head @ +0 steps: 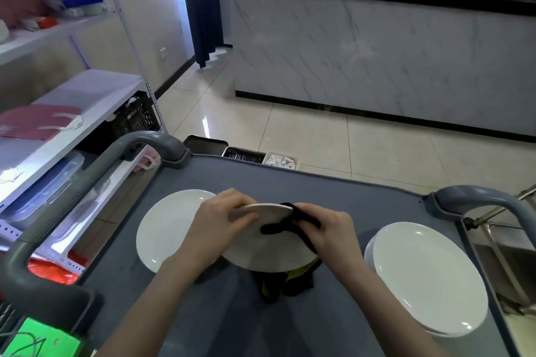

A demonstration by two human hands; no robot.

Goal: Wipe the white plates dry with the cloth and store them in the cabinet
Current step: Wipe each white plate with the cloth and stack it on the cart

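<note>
grey plastic cart bench (333, 191) | glossy beige tile floor (377, 148) | left grip (217, 223) clamps round white plate (266, 252) | right grip (327, 229) clamps black cloth (275, 228)

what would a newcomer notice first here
At the centre, the left hand grips a tilted white plate by its rim while the right hand holds a black cloth against it. On the grey cart below, a single plate lies to the left and a stack of plates to the right.
</note>
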